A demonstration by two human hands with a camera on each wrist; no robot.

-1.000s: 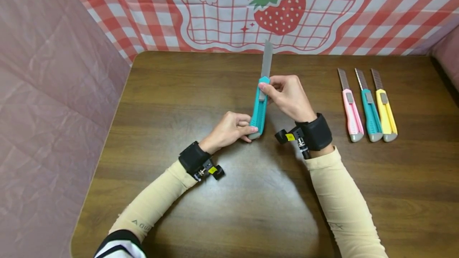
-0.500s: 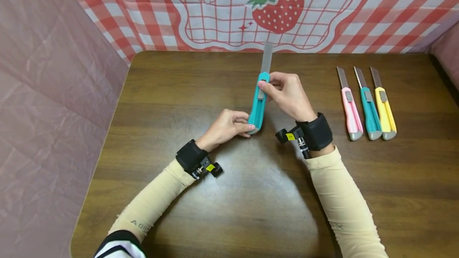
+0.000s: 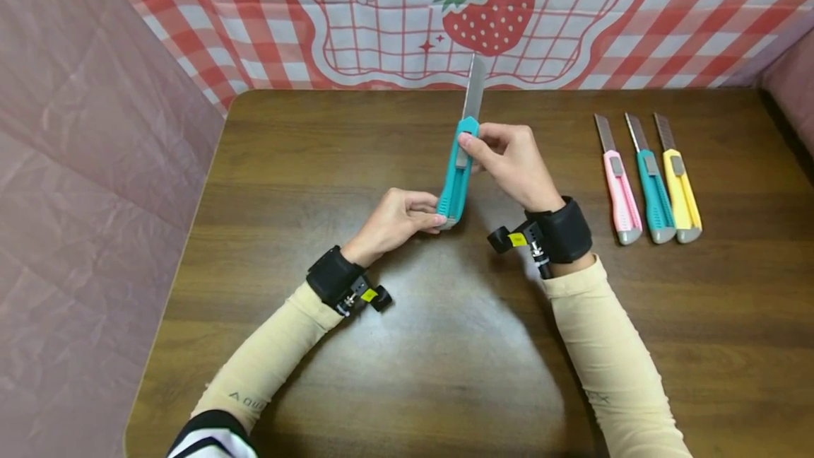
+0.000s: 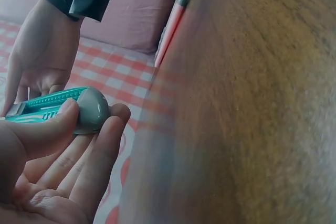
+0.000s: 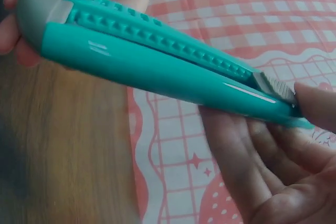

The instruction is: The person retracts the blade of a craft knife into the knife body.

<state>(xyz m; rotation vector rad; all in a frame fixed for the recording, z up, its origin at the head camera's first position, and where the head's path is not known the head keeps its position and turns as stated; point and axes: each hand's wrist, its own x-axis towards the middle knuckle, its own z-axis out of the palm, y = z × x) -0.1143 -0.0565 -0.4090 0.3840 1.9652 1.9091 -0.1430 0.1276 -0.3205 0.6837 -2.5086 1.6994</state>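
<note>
Both hands hold a teal utility knife [image 3: 453,186] above the table, its long blade [image 3: 473,89] extended and pointing away from the person. My left hand [image 3: 393,223] pinches the grey end cap [image 4: 93,110] between thumb and fingers. Up near the blade, my right hand [image 3: 516,161] grips the handle, thumb by the grey slider [image 5: 274,87] and fingers underneath. In the right wrist view the blade is out of sight.
To the right, a pink utility knife [image 3: 620,196], a second teal utility knife [image 3: 655,196] and a yellow one lie side by side on the wooden table [image 3: 305,147], blades out. A red-checked strawberry cloth [image 3: 375,27] hangs behind the table's far edge.
Both hands have shifted the teal knife slightly away from the person and a little left, keeping their grips. The head view has tilted slightly; the three other knives stay in place.
</note>
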